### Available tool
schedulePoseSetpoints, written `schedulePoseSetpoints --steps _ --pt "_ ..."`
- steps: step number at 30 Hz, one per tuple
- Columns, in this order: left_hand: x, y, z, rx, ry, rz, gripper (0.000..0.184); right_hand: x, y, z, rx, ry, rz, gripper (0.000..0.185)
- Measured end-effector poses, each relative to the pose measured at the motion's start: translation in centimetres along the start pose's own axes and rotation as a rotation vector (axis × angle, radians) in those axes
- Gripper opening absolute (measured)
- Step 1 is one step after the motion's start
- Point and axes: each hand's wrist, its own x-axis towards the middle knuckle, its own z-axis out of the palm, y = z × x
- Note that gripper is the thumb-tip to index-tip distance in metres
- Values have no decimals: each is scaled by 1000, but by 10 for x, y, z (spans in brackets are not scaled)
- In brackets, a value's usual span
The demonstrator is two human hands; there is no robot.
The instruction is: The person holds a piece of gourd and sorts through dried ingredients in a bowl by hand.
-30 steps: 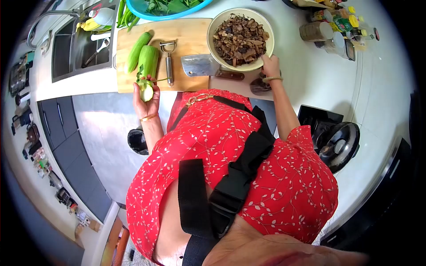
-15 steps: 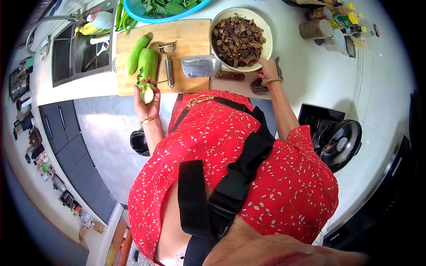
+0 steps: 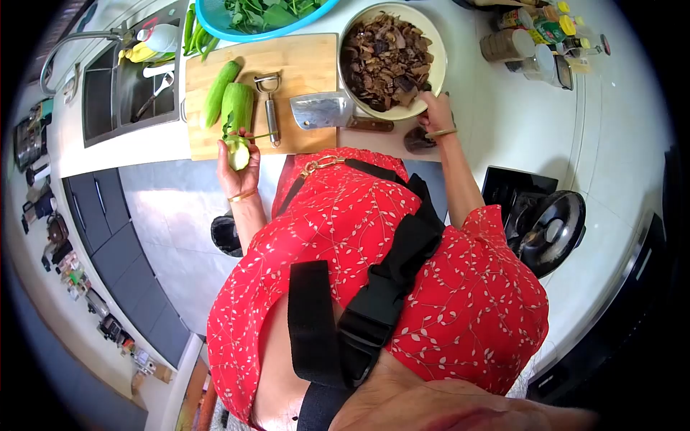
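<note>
Ref = cutting board (image 3: pixel 305 65). Squash end (image 3: pixel 238 158) is at the board's near edge, left half, in the left hand (image 3: pixel 244 174). Fingers curled round it, pale cut face showing; palm side mostly covered by the piece. Thin green stem sticks out of it across the bottom of the peeler (image 3: pixel 271 115); can't tell if they touch.

Right hand (image 3: pixel 437 116) is off the board's right side, pinching the near right rim of the bowl (image 3: pixel 435 75). Some fingertips out of sight. Bowl holds brown chopped food (image 3: pixel 388 61), type unclear, and overlaps the board's right edge in view.

On the board: cut squash (image 3: pixel 238 106) just beyond the left hand, slimmer green squash (image 3: pixel 221 93) left of it, peeler in the middle, cleaver (image 3: pixel 320 110) at right. Cleaver handle runs past the board's right edge; bowl rim covers a bit of the cleaver.

Dark item (image 3: pixel 418 141) right of the board, partly behind the right wrist, can't identify. Beyond the board: blue basin (image 3: pixel 267 34) of leafy greens, cut off at top. Green peppers (image 3: pixel 190 32) beyond its far left corner, also cropped. Sink (image 3: pixel 109 100) left. Bottles (image 3: pixel 564 32) far right, crowded, labels unreadable.
</note>
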Motion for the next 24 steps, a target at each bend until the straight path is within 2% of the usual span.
schedulePoseSetpoints --steps 6,9,12,21,24 --pt "2 1 0 4 -5 -1 35 21 7 -14 -115 -56 9 15" --pt "0 -1 4 15 -4 9 35 30 17 -15 -237 65 29 16" --pt "-1 1 2 29 -8 -2 35 29 20 -19 -280 66 42 17" --pt "0 0 3 25 -5 2 34 40 24 -24 -318 19 83 18" --pt "1 -2 2 5 -26 -7 33 43 27 -32 -224 -80 119 16"
